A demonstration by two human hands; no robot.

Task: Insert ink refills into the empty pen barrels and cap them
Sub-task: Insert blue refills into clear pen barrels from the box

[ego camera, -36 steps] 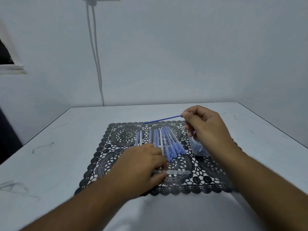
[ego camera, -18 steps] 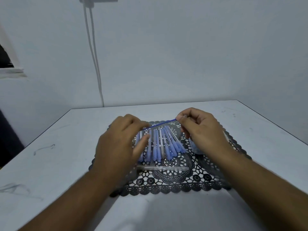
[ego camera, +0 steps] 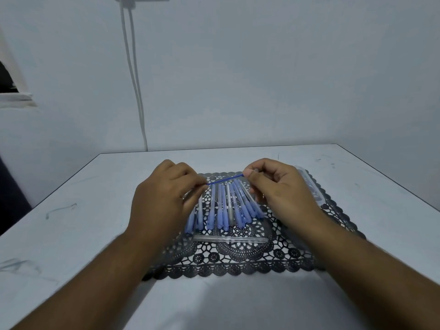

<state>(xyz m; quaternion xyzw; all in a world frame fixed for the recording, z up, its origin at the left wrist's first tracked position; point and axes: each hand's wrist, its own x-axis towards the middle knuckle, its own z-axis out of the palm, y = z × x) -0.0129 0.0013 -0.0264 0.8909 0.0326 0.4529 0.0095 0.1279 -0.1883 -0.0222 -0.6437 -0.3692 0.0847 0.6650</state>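
Blue refill (ego camera: 225, 179); black lace-pattern mat (ego camera: 238, 258); white table (ego camera: 71, 222).

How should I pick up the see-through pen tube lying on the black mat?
Pinch the clear barrel near its middle, coming from above. It lies flat and crosswise on the lace mat, apart from the blue pens, with its long sides free.

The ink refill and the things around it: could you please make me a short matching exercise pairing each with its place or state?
Things:
1. ink refill
2. clear barrel
3. capped pens
4. black mat

States:
A. lying crosswise alone on the mat
B. held between both hands
C. spread on the table
D. lined up side by side

Pairs: 1-B, 2-A, 3-D, 4-C
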